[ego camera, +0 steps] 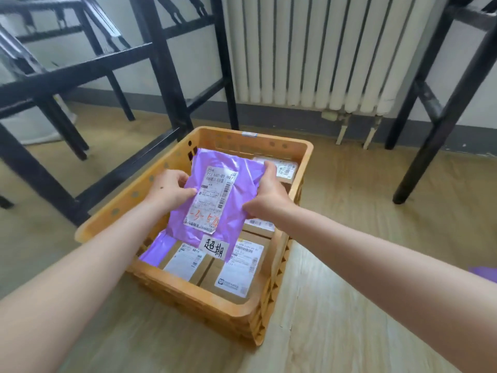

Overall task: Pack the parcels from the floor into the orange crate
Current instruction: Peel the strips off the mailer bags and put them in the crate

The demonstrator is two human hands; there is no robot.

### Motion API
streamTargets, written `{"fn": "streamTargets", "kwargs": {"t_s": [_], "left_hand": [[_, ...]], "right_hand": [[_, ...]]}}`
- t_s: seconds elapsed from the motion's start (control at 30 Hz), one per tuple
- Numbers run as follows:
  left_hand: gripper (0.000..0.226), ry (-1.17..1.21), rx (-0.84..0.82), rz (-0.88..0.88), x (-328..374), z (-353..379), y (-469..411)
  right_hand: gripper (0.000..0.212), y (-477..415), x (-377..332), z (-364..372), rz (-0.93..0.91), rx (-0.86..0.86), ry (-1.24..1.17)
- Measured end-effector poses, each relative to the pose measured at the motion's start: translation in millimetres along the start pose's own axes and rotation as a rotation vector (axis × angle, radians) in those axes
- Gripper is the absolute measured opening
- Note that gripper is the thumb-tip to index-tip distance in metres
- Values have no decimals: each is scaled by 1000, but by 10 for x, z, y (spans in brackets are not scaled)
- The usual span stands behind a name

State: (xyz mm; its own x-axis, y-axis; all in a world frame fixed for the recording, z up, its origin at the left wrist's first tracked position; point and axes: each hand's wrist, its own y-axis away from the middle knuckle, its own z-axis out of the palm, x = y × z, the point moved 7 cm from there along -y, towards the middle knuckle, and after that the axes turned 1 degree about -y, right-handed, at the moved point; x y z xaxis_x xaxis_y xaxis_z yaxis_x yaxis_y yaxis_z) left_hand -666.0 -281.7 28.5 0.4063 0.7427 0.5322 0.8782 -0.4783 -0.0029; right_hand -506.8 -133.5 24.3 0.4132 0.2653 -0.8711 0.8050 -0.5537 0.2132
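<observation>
A purple plastic mailer parcel [236, 184] with a white shipping label and a handwritten sticker hangs over the orange crate [172, 289] on the floor. My left hand [169, 189] grips its left edge, thumb on the label. Its right edge is held by my right hand [269, 195], fingers curled over the top. Inside the crate lie several cardboard boxes [236, 270] with white labels, partly hidden under the mailer. Another purple piece [156, 250] shows at the crate's near left corner.
Black metal frame legs [161, 76] stand left of and behind the crate, and another black leg [435, 125] stands to the right. A white radiator [322, 49] lines the wall. A purple parcel edge [486, 273] shows on the wooden floor at far right.
</observation>
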Motion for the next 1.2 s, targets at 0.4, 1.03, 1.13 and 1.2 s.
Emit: {"fn": "streamTargets", "kwargs": {"t_s": [0.4,1.03,1.13,1.2], "left_hand": [[12,-493,-167,-141,-891,154,66],[33,-839,-444,-105,-1228,671,-282],[36,-878,-489,-123,-1288,710,-296],[36,-904,-507,-129,-1309,728,-310]], "right_hand": [[65,-206,220,1151,145,-321,352],[40,-580,643,1961,404,-419,474],[48,-585,641,1994,356,-435,539],[59,-588,644,2017,324,-451,569]]}}
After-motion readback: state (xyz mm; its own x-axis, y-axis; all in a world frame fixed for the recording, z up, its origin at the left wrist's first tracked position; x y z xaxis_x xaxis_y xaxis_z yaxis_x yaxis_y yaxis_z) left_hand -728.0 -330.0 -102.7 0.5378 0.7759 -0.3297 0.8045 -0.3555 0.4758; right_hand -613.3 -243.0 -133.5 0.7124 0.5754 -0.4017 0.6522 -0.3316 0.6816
